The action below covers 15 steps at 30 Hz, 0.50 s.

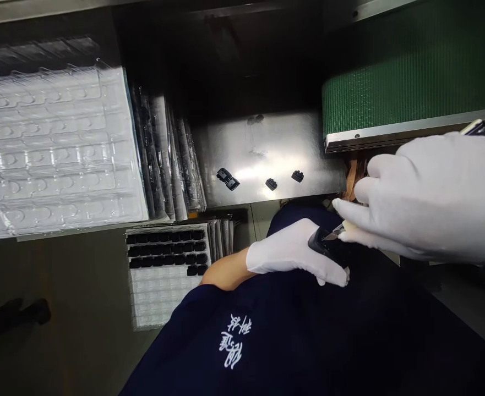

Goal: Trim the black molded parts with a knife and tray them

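White lettering [234,342] — 科技 legible — marks the navy shirt [308,341], left hand [292,248] grasping a black part [317,242], right hand [436,198] a knife [333,233].

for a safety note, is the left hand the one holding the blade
No, the right hand holds the blade, while the left hand grips a black part.
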Tool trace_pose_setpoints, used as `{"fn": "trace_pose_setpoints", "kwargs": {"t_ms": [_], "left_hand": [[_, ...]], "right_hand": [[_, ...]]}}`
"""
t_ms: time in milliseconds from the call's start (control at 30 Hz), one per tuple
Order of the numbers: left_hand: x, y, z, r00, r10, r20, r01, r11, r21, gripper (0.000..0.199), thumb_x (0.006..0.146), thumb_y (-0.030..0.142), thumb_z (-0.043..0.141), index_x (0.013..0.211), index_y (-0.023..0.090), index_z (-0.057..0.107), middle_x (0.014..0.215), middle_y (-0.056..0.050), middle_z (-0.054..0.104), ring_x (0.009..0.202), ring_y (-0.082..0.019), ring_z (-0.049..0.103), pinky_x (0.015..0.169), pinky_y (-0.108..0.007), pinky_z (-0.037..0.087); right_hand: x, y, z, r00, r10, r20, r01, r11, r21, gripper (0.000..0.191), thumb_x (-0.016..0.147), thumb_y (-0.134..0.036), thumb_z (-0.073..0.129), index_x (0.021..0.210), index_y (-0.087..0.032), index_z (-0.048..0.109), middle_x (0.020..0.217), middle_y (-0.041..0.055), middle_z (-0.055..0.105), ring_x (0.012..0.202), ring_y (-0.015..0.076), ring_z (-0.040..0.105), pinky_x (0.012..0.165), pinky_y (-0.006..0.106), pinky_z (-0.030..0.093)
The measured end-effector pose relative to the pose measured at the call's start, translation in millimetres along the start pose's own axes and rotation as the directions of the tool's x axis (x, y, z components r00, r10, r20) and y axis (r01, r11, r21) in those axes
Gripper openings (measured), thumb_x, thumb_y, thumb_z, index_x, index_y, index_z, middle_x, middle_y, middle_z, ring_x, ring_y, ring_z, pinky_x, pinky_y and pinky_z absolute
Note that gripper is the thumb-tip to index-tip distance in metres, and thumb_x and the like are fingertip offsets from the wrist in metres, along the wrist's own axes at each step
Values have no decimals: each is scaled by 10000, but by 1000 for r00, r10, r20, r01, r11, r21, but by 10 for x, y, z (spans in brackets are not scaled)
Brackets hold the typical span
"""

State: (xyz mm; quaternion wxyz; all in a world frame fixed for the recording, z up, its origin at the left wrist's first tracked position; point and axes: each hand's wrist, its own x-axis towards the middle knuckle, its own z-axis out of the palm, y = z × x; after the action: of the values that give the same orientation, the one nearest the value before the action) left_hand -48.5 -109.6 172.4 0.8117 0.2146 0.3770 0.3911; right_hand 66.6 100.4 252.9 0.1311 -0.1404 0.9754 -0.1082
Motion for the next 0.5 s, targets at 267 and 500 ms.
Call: {"fn": "trace_pose_setpoints", "kwargs": {"t_ms": [267,500], "left_hand": [[-12,30,5,1000,10,-12,-10,1000,6,198,725,228,891,877,134,805,930,-68,795,886,-237,763,861,-382,654],[-18,43,-9,1000,1,-18,-1,1000,17,203,728,230,883,887,128,808,938,-75,802,906,-242,768,857,-372,658]], "right_hand": [[75,13,-32,983,183,0,-169,904,394,520,921,-725,584,648,-297,474,630,39,390,753,193,566,584,378,457],[60,62,-45,989,138,-48,-116,943,312,555,948,-745,523,617,-300,491,529,9,332,512,142,311,485,383,262]]}}
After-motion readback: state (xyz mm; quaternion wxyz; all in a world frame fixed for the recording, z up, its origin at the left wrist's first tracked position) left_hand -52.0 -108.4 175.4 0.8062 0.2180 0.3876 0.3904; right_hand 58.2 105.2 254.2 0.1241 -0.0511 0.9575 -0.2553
